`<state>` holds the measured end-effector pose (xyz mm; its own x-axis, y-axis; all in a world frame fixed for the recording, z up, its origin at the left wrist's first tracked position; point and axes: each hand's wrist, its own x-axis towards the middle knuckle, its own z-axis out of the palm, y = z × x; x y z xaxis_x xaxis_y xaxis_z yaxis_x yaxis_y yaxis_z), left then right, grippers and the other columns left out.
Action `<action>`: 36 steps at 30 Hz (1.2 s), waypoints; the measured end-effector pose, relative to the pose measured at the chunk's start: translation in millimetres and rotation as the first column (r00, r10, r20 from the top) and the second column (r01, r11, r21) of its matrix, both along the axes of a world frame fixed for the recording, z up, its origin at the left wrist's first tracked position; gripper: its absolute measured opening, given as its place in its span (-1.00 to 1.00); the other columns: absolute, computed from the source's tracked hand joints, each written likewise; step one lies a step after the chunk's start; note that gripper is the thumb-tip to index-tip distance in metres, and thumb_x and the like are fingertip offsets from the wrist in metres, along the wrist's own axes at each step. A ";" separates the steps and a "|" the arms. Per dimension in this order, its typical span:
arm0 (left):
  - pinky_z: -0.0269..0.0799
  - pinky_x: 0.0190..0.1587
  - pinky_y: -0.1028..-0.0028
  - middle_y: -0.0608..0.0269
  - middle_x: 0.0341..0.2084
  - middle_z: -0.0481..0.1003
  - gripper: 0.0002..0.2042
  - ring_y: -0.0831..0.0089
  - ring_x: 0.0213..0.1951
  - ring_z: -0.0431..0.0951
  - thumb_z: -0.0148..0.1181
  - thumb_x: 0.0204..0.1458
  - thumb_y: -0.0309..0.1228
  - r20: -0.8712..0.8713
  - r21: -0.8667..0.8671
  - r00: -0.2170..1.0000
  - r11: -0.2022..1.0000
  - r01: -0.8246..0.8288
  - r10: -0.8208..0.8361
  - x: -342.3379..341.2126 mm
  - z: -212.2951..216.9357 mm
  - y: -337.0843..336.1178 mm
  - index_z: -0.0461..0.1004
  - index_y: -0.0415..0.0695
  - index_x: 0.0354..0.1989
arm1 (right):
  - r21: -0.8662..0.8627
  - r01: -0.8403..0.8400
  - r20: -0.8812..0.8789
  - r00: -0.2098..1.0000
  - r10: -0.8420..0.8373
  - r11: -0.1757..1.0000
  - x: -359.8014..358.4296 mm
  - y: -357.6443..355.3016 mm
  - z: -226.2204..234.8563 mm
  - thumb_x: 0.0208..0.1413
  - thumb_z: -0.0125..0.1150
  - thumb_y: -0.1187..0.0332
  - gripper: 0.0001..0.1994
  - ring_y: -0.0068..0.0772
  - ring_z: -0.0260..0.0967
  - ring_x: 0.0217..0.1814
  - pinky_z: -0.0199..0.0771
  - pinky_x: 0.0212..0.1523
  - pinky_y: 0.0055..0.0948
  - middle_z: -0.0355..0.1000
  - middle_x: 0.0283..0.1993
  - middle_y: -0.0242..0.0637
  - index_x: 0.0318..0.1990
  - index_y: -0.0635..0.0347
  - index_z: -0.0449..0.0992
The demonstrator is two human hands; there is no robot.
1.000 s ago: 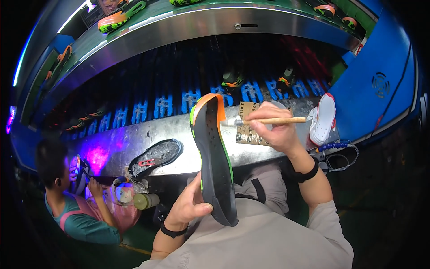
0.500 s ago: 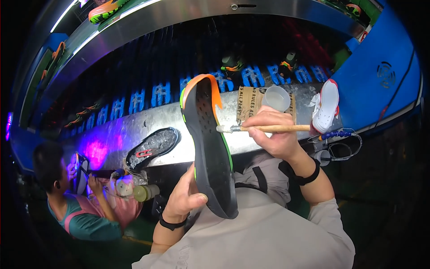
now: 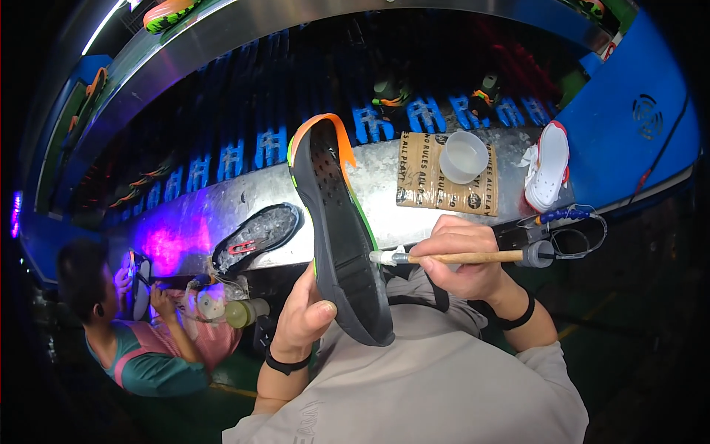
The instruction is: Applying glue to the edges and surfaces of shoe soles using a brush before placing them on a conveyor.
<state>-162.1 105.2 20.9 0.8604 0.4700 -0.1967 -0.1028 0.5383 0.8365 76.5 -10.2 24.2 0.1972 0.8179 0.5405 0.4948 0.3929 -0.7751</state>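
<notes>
A black shoe sole point(image 3: 342, 237) with an orange raised end and green edging stands tilted in front of me, its hollow inner side up. My left hand point(image 3: 305, 311) grips it low on the left side, thumb over the edge. My right hand point(image 3: 462, 259) pinches the wooden handle of a brush point(image 3: 473, 258). The brush's white-coated bristles touch the sole's right inner edge, below its middle. A translucent plastic cup point(image 3: 464, 157) sits on a printed cardboard piece point(image 3: 447, 194) beyond my right hand.
On the metal bench point(image 3: 370, 181) lie a dark sole with a red piece point(image 3: 255, 237) and, at right, a white sole point(image 3: 549, 166). A co-worker point(image 3: 140, 333) handles a shoe at far left. Blue conveyor racks point(image 3: 270, 146) run behind; a blue machine panel point(image 3: 636, 140) stands right.
My right hand has brought the brush down and nearer to me, from the sole's middle to its lower right edge. My left hand keeps its hold on the sole.
</notes>
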 end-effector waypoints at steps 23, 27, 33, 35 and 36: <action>0.59 0.00 0.03 -0.49 0.21 0.24 -0.15 -0.25 0.15 0.45 -0.04 0.22 0.21 0.790 -0.157 0.612 0.977 0.146 0.035 -6.1 182.1 228.2 0.12 -0.34 0.39 | -0.204 0.380 -0.289 0.857 -0.427 0.902 17.8 -25.9 -121.3 0.28 0.12 0.43 -0.76 -0.52 0.41 -0.25 0.40 -0.23 -0.56 0.49 -0.14 -0.28 0.01 0.36 0.55; 0.55 0.08 0.00 -0.53 0.32 0.08 -0.21 -0.33 0.19 0.38 -0.25 0.37 0.08 0.644 -0.419 0.565 0.856 -0.304 0.516 3.5 199.0 364.4 -0.27 -0.39 0.45 | -0.165 0.385 0.082 0.923 -0.376 0.908 5.0 -12.3 -96.0 0.27 0.15 0.52 -0.79 -0.13 0.47 0.14 0.42 0.22 -0.21 0.57 0.06 -0.05 -0.02 0.43 0.59; 0.66 -0.17 0.23 -0.22 -0.06 0.56 -0.59 0.02 -0.17 0.67 -0.01 0.32 -0.24 0.420 0.391 0.508 0.356 -0.849 0.752 -37.6 177.2 427.3 0.40 -0.39 0.10 | -0.225 0.390 0.134 0.920 -0.368 0.893 -6.8 -6.1 -105.6 0.26 0.16 0.50 -0.79 -0.13 0.48 0.15 0.43 0.21 -0.25 0.57 0.06 -0.03 -0.03 0.41 0.61; 0.67 -0.26 0.21 -0.05 -0.29 0.63 -0.67 0.09 -0.23 0.70 0.09 0.20 -0.29 0.346 0.690 0.264 -0.053 -0.722 0.900 -55.3 186.7 449.7 0.57 -0.30 -0.05 | -0.382 0.340 0.035 0.935 -0.353 0.859 -15.3 -3.6 -104.6 0.26 0.18 0.47 -0.79 -0.05 0.48 0.16 0.41 0.23 -0.22 0.58 0.04 -0.02 -0.03 0.37 0.62; 0.60 -0.07 0.05 -0.09 -0.34 0.63 -0.69 -0.04 -0.20 0.68 0.14 0.10 -0.28 0.580 0.788 0.066 -0.539 -0.297 0.812 -107.8 182.9 487.1 0.60 -0.26 -0.14 | -0.369 0.315 0.029 0.944 -0.328 0.874 -12.4 3.5 -110.6 0.26 0.18 0.47 -0.79 -0.05 0.48 0.16 0.41 0.23 -0.22 0.58 0.04 -0.02 -0.03 0.37 0.62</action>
